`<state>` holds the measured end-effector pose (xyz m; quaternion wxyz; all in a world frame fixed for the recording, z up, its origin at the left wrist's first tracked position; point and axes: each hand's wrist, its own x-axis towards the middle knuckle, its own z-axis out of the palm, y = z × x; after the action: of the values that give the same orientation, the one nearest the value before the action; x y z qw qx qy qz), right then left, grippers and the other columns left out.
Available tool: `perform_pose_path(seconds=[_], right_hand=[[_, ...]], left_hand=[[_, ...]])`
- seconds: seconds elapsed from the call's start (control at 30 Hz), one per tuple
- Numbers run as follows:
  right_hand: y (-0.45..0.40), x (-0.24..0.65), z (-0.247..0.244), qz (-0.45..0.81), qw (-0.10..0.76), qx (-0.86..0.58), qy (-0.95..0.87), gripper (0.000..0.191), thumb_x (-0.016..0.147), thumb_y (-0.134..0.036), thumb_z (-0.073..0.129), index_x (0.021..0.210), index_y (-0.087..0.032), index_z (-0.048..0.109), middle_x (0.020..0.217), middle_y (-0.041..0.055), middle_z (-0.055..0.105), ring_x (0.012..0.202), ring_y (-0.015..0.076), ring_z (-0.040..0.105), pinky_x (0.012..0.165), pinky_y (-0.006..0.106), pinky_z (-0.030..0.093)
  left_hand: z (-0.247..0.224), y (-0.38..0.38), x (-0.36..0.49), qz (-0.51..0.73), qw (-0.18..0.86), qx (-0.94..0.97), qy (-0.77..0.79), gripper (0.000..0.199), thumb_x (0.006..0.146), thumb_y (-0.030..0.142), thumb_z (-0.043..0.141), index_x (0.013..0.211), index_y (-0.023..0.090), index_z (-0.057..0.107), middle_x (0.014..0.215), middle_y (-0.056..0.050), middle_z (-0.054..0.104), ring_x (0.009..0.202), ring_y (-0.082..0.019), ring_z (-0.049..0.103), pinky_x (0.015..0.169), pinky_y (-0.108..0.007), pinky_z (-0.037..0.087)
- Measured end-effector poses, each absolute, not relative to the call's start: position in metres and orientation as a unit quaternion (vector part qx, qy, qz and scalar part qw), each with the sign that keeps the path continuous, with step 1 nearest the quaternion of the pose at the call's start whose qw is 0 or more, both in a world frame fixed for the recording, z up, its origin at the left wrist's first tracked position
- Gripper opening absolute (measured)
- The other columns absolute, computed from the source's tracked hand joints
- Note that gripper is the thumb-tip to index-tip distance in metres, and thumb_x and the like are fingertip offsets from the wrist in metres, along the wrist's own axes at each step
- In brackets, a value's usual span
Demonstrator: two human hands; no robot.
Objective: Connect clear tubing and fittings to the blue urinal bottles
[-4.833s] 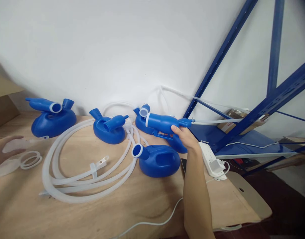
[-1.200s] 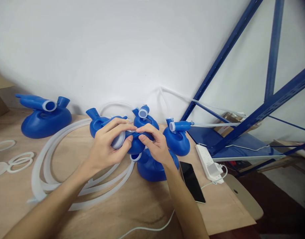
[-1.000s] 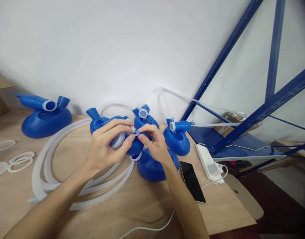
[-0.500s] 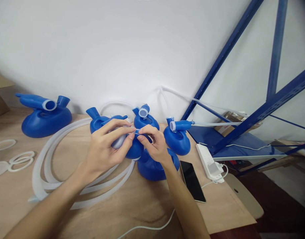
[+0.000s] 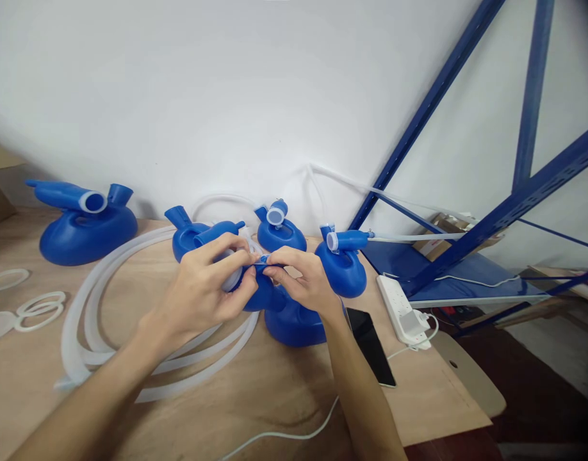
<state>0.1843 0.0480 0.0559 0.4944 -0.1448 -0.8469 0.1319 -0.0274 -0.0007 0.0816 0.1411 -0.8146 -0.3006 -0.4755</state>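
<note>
Over the plywood tabletop [image 5: 284,403], the left hand [image 5: 202,282] and right hand [image 5: 306,278] pinch a small blue tab [image 5: 264,260] from either side, a blue plastic bottle [image 5: 258,298] just below their grip.

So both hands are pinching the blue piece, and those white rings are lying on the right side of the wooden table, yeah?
Not quite: the white rings are lying on the left side of the wooden table, as the head view shows. The rest is right: the left hand and right hand are both pinching the blue piece.
</note>
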Motion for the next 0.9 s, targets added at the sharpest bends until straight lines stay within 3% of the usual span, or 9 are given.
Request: perform_pose_path(seconds=[0.3, 0.53, 0.63, 0.73, 0.83, 0.9], right_hand=[[0.045, 0.183, 0.055, 0.213, 0.477, -0.208, -0.827, 0.017, 0.1, -0.04, 0.07, 0.11, -0.025, 0.071, 0.097, 0.0007, 0.079, 0.077, 0.0158, 0.076, 0.073, 0.028, 0.064], [0.045, 0.185, 0.055, 0.175, 0.488, -0.204, -0.83, 0.02, 0.1, -0.037, 0.072, 0.117, -0.026, 0.072, 0.1, 0.0006, 0.08, 0.078, 0.016, 0.076, 0.072, 0.028, 0.064], [0.043, 0.187, 0.057, 0.17, 0.511, -0.201, -0.818, 0.019, 0.099, -0.036, 0.074, 0.115, -0.027, 0.073, 0.103, 0.0002, 0.081, 0.079, 0.0155, 0.077, 0.072, 0.028, 0.063], [0.042, 0.191, 0.061, 0.145, 0.516, -0.194, -0.822, 0.017, 0.1, -0.036, 0.072, 0.115, -0.028, 0.075, 0.106, 0.0003, 0.081, 0.089, 0.0172, 0.078, 0.083, 0.031, 0.064], [0.041, 0.197, 0.067, 0.12, 0.523, -0.204, -0.819, 0.017, 0.102, -0.034, 0.07, 0.118, -0.03, 0.076, 0.109, 0.0003, 0.081, 0.098, 0.0189, 0.077, 0.091, 0.034, 0.064], [0.04, 0.201, 0.071, 0.12, 0.524, -0.213, -0.816, 0.02, 0.102, -0.032, 0.069, 0.121, -0.032, 0.076, 0.112, 0.0003, 0.081, 0.102, 0.0198, 0.077, 0.094, 0.035, 0.064]], left_hand=[[0.085, -0.003, -0.033, -0.412, 0.11, -0.846, -0.319, 0.019, 0.097, 0.011, 0.05, 0.089, 0.014, 0.066, 0.098, -0.009, 0.068, 0.079, -0.017, 0.065, 0.068, -0.029, 0.053], [0.084, -0.003, -0.033, -0.408, 0.091, -0.851, -0.318, 0.021, 0.098, 0.011, 0.049, 0.092, 0.013, 0.069, 0.101, -0.01, 0.068, 0.085, -0.019, 0.067, 0.073, -0.03, 0.054], [0.088, -0.005, -0.031, -0.429, 0.068, -0.846, -0.31, 0.021, 0.099, 0.013, 0.051, 0.106, 0.013, 0.071, 0.11, -0.01, 0.071, 0.098, -0.02, 0.07, 0.086, -0.03, 0.056], [0.092, -0.009, -0.033, -0.416, 0.033, -0.846, -0.332, 0.03, 0.101, 0.023, 0.056, 0.128, 0.016, 0.066, 0.121, -0.01, 0.072, 0.107, -0.022, 0.071, 0.094, -0.032, 0.058], [0.095, -0.011, -0.039, -0.386, -0.012, -0.841, -0.379, 0.054, 0.1, 0.042, 0.063, 0.149, 0.022, 0.054, 0.133, -0.01, 0.071, 0.092, -0.021, 0.073, 0.072, -0.029, 0.06], [0.095, -0.009, -0.044, -0.386, -0.048, -0.831, -0.398, 0.06, 0.098, 0.049, 0.066, 0.151, 0.025, 0.053, 0.13, -0.009, 0.074, 0.074, -0.017, 0.071, 0.054, -0.024, 0.054]])
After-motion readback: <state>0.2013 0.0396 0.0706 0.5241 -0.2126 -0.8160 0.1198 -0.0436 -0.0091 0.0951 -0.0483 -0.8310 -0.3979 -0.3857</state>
